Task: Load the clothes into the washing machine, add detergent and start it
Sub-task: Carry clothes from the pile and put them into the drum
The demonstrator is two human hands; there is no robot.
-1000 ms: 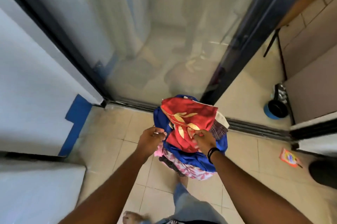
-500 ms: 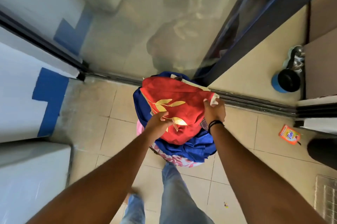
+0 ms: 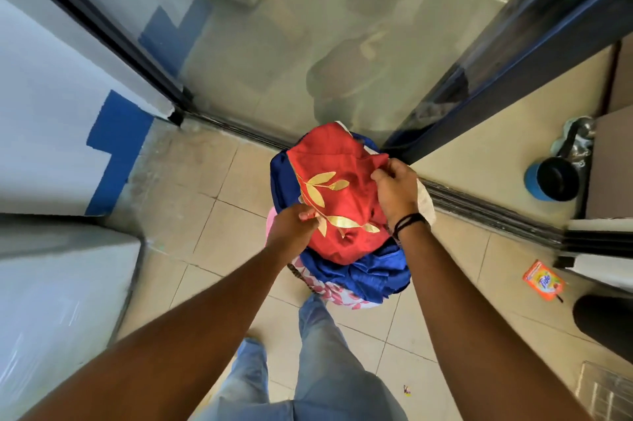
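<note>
While the bundle of clothes (image 3: 337,211) is carried above the tiled floor (image 3: 205,180), just short of the sliding-door track (image 3: 479,211), it is held between both hands, red cloth with gold leaves on top, blue and pink-patterned cloth hanging beneath. Its long axis runs roughly from 12 o'clock to 6 o'clock. The left hand (image 3: 294,227) grips the red cloth at the bundle's 8 o'clock edge, fingers curled into the fabric; the right hand (image 3: 397,191) pinches the upper rim at about 2 o'clock, thumb and fingers closed on a fold. Neither hand is clearly the nearer one; the bundle lies between them, ahead of the legs.

No washing machine can be identified with certainty. A Tide detergent sachet (image 3: 544,280) lies on the floor at 4 o'clock from the bundle, well apart, nearer the right hand. A blue-rimmed black pot (image 3: 551,182) stands beyond the track at 3 o'clock.

Compared with half a second ago, the right hand is shifted inward over the top of the red cloth, the left is slid outward and lower, and the bundle is brought nearer the glass door (image 3: 308,43).
</note>
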